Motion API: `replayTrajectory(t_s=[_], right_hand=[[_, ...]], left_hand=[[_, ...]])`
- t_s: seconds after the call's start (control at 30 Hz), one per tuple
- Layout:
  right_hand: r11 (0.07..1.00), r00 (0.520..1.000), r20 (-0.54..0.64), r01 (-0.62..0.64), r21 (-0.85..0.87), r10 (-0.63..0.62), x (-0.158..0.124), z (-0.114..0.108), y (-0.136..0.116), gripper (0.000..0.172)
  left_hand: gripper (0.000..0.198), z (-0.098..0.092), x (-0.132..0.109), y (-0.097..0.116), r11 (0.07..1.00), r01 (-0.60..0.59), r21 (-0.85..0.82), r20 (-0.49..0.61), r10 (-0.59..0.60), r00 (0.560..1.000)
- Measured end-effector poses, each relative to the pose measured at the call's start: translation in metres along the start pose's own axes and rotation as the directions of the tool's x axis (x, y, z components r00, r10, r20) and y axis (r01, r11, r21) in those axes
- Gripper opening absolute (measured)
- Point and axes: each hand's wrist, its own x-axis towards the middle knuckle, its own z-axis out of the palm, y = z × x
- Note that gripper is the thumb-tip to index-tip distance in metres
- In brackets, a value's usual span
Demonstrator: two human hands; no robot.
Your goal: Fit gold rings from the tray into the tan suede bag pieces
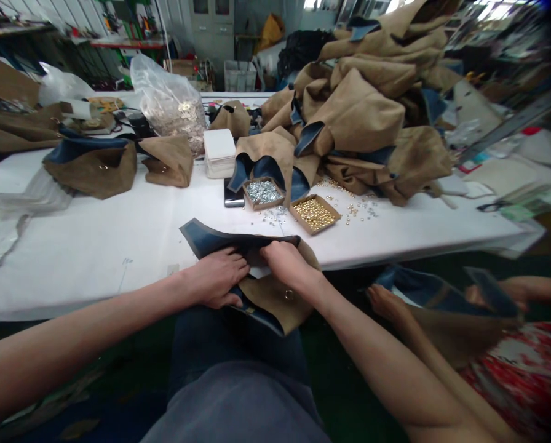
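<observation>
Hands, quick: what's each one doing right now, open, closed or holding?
Left hand: spread against the brown-and-blue bag, fingertips partly hidden; firm grip can't be told.
Right hand: fingers curled at the bag's opening; whether closed on it can't be told.

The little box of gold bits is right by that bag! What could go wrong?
The little box of gold bits sits just beyond the bag, so a bump might spill them; loose ones already lie on the table. The bag's lower part hangs past the table edge, so it could slip if the left hand and right hand loosened. The tall heap of bags behind might slump.
</observation>
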Motion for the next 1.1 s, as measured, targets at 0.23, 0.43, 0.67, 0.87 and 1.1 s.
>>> replayTrajectory(t_s=[0.23, 0.43, 0.67, 0.87, 1.1], right_hand=[[0.999, 0.999, -0.05, 0.006, -0.037, -0.008, 0.006, 0.013, 0.007, 0.032], [0.994, 0.987, -0.157, 0.049, 0.096, -0.033, 0.012, 0.014, 0.018, 0.02], [0.805, 0.965, -0.197, 0.255, 0.535, -0.174, 0.035, 0.028, 0.014, 0.031], [0.745, 0.953, -0.225, 0.299, 0.596, -0.203, 0.04, 0.049, 0.011, 0.032], [0.69, 0.972, -0.181, 0.236, 0.684, -0.153, 0.042, 0.058, 0.007, 0.023]], left_hand=[[0.067, 0.009, 0.005, -0.016, 0.999, -0.031, 0.023, -0.026, 0.032, 0.999], [0.068, 0.024, 0.005, -0.025, 1.0, 0.01, -0.028, -0.073, -0.012, 0.997], [0.063, 0.025, 0.003, -0.04, 0.995, -0.07, -0.068, -0.135, 0.061, 0.989], [0.053, 0.03, -0.006, -0.038, 0.989, -0.05, -0.138, -0.174, 0.026, 0.984], [0.047, 0.041, -0.011, -0.047, 0.968, -0.14, -0.209, -0.246, 0.087, 0.965]])
